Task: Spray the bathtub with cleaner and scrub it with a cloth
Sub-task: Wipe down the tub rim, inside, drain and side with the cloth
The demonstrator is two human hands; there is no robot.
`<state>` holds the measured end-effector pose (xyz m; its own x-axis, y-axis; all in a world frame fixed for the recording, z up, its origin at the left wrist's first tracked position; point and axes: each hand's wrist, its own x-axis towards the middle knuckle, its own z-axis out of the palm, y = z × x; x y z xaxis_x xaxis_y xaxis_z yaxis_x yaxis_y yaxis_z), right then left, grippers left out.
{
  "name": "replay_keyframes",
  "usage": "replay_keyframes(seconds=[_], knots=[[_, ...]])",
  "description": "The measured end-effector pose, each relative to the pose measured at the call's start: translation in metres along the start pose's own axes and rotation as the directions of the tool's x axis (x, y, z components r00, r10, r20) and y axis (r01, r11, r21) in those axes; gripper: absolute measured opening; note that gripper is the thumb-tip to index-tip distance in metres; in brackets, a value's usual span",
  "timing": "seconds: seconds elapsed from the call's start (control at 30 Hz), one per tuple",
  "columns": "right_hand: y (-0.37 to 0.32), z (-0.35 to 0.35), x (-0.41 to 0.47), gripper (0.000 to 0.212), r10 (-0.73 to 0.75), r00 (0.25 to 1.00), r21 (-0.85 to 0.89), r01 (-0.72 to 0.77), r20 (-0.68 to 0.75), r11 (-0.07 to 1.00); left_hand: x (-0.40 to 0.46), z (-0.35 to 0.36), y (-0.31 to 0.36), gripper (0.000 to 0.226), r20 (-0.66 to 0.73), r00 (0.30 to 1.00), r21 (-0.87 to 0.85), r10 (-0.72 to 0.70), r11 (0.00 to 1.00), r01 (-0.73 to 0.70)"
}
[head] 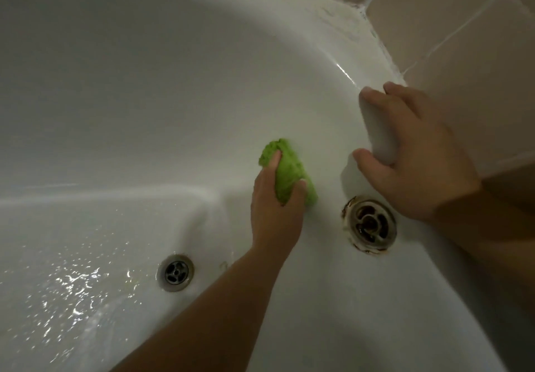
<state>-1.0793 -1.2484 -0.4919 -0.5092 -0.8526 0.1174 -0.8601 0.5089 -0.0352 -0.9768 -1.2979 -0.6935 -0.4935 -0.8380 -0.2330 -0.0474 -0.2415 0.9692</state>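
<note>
while the left hand [278, 198] bunches the one green cloth [285, 173] in curled fingers and presses it to the white bathtub [144, 82] wall, at about ten o'clock from the rusty overflow fitting [369, 224], the grip seems meant to put pressure behind the scrubbing. the right hand [417, 154], at about one o'clock from that fitting, curls round a pale object [379, 128], probably the cleaner bottle, kept near for spraying. i count two hands, one cloth, two metal fittings including the floor drain [175, 272], and wet droplets at eight o'clock.

Glossy white bathtub [173, 82], nubby green cloth [285, 174], rusty metal overflow drain [369, 224]
</note>
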Motion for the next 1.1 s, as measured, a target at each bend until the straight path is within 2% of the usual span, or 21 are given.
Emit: replay_keyframes(seconds=[0.03, 0.1, 0.23, 0.37, 0.43, 0.5, 0.57, 0.63, 0.73, 0.8, 0.87, 0.9, 0.97, 1.03, 1.1], knots=[[-0.001, 0.0, -0.001, 0.073, -0.014, 1.0, -0.01, 0.014, 0.02, 1.0, 0.001, -0.004, -0.006, 0.067, 0.014, 0.998, 0.038, 0.061, 0.997, -0.062], [-0.002, -0.001, -0.002, 0.071, -0.074, 0.995, -0.069, 0.078, 0.065, 0.995, 0.009, -0.015, -0.034, 0.068, 0.008, 0.999, 0.107, 0.053, 0.993, -0.053], [-0.002, 0.0, 0.0, 0.064, -0.136, 0.982, -0.149, 0.155, 0.13, 0.977, 0.03, -0.027, -0.077, 0.069, -0.062, 0.983, 0.191, -0.173, 0.965, 0.182], [-0.002, -0.002, 0.003, 0.063, -0.123, 0.975, -0.206, 0.162, 0.187, 0.965, 0.032, -0.015, -0.042, 0.082, -0.092, 0.938, -0.078, -0.335, 0.941, 0.328], [-0.004, -0.003, 0.003, 0.063, -0.113, 0.974, -0.199, 0.152, 0.194, 0.968, 0.019, -0.005, -0.011, 0.086, -0.053, 0.96, -0.118, -0.275, 0.956, 0.267], [-0.005, -0.002, 0.003, 0.061, -0.123, 0.975, -0.187, 0.157, 0.183, 0.97, 0.001, 0.005, 0.017, 0.077, -0.021, 0.995, -0.112, -0.097, 0.989, 0.094], [-0.003, -0.001, 0.003, 0.057, -0.137, 0.977, -0.164, 0.164, 0.162, 0.973, -0.01, 0.008, 0.029, 0.068, 0.032, 0.994, -0.083, 0.105, 0.991, -0.102], [-0.003, -0.002, 0.003, 0.053, -0.143, 0.979, -0.14, 0.164, 0.148, 0.977, -0.013, 0.0, 0.01, 0.066, 0.097, 0.978, -0.005, 0.182, 0.983, -0.183], [-0.003, -0.001, 0.003, 0.052, -0.129, 0.978, -0.138, 0.152, 0.162, 0.979, 0.0, -0.03, -0.06, 0.066, 0.134, 0.99, 0.184, 0.041, 0.981, -0.065], [-0.003, 0.0, 0.004, 0.052, -0.126, 0.979, -0.143, 0.149, 0.159, 0.978, 0.014, -0.052, -0.1, 0.068, 0.153, 0.981, 0.463, -0.116, 0.886, 0.032], [-0.001, 0.001, 0.004, 0.052, -0.135, 0.98, -0.148, 0.157, 0.145, 0.976, 0.026, -0.069, -0.122, 0.067, 0.092, 0.985, 0.624, -0.146, 0.779, 0.057], [-0.001, 0.001, 0.004, 0.052, -0.14, 0.98, -0.143, 0.16, 0.14, 0.977, 0.032, -0.073, -0.124, 0.066, 0.035, 0.991, 0.622, -0.127, 0.779, 0.078], [-0.001, 0.001, 0.004, 0.051, -0.144, 0.981, -0.138, 0.162, 0.128, 0.977, 0.043, -0.069, -0.118, 0.065, -0.106, 0.987, 0.51, -0.119, 0.846, 0.157], [-0.001, 0.002, 0.004, 0.051, -0.145, 0.981, -0.134, 0.162, 0.128, 0.978, 0.047, -0.05, -0.098, 0.065, -0.195, 0.963, 0.281, -0.188, 0.93, 0.239], [-0.001, 0.002, 0.004, 0.049, -0.143, 0.981, -0.13, 0.161, 0.134, 0.978, 0.043, -0.028, -0.063, 0.067, -0.14, 0.946, -0.011, -0.292, 0.956, 0.293]])
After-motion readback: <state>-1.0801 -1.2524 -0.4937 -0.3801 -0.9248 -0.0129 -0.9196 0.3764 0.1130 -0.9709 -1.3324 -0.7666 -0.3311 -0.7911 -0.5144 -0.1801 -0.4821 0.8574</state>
